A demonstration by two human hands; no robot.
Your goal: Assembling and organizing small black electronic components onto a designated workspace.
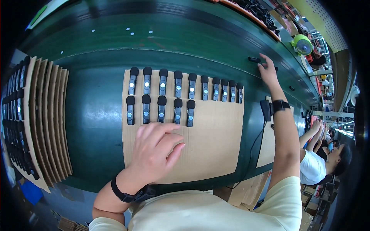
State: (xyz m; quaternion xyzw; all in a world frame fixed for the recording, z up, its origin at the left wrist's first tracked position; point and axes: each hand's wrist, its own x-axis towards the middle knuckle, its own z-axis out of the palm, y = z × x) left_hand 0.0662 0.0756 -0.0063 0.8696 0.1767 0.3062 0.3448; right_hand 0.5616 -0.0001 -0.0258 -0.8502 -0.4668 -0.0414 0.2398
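A: On the flat brown cardboard sheet (pixel 208 142), how many slim black foam-topped devices (pixel 162 109)?

B: From my end, I count ten above, five below. I judge the second row half laid, the rest left.

A: Grip?

B: Left hand (pixel 152 152): slack over the sheet, nothing visible inside. Right hand (pixel 268 71): fingers parted beside a loose small black device (pixel 253 59); contact, can't tell.

A: Farther out?

B: Left, stacked ridged cardboard sheets (pixel 50 123), devices on the outermost.

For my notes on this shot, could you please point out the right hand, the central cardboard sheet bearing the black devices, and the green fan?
Right hand (pixel 268 72), head view: middle of the hand.
Central cardboard sheet (pixel 212 138), head view: bare lower right part.
Green fan (pixel 303 46), head view: its round front.
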